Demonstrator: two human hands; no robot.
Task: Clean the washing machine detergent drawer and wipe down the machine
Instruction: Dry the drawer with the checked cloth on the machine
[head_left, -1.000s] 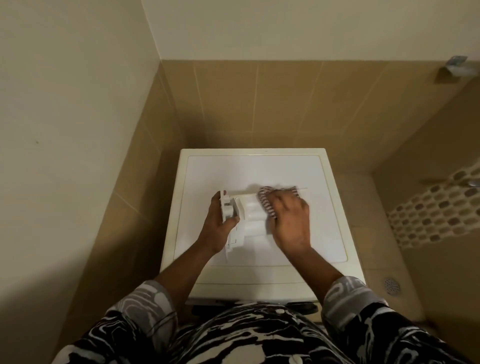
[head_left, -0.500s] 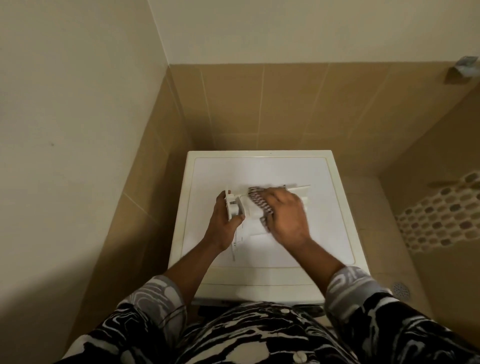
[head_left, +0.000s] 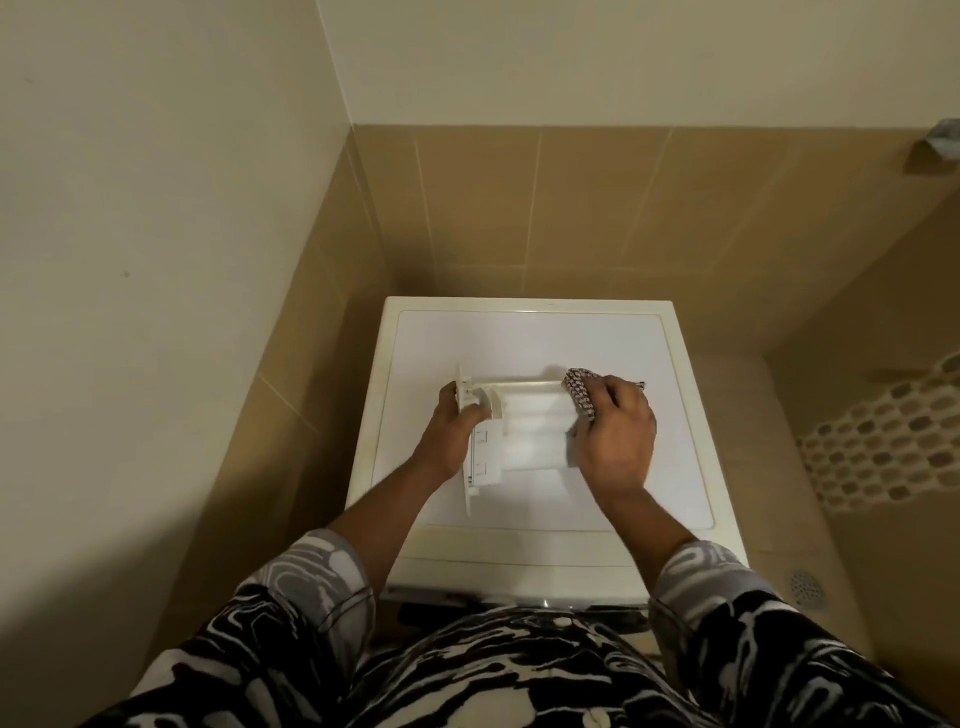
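The white detergent drawer (head_left: 530, 434) lies on the flat top of the white washing machine (head_left: 519, 343), its front panel turned to the left. My left hand (head_left: 451, 428) grips that front panel end. My right hand (head_left: 615, 439) holds a red-and-white patterned cloth (head_left: 579, 396) against the drawer's right end. Most of the cloth is hidden under my fingers. The drawer's ribbed compartments show between my two hands.
The machine stands in a corner, with a cream wall close on the left and tan tiles behind. Right of it lie a tiled floor strip with a round drain (head_left: 805, 587) and a mosaic band (head_left: 883, 441). A small fitting (head_left: 943, 140) sticks out of the wall at upper right.
My right hand has slid the cloth from the drawer's middle to its right end, uncovering the compartments. My left hand keeps its hold on the front panel.
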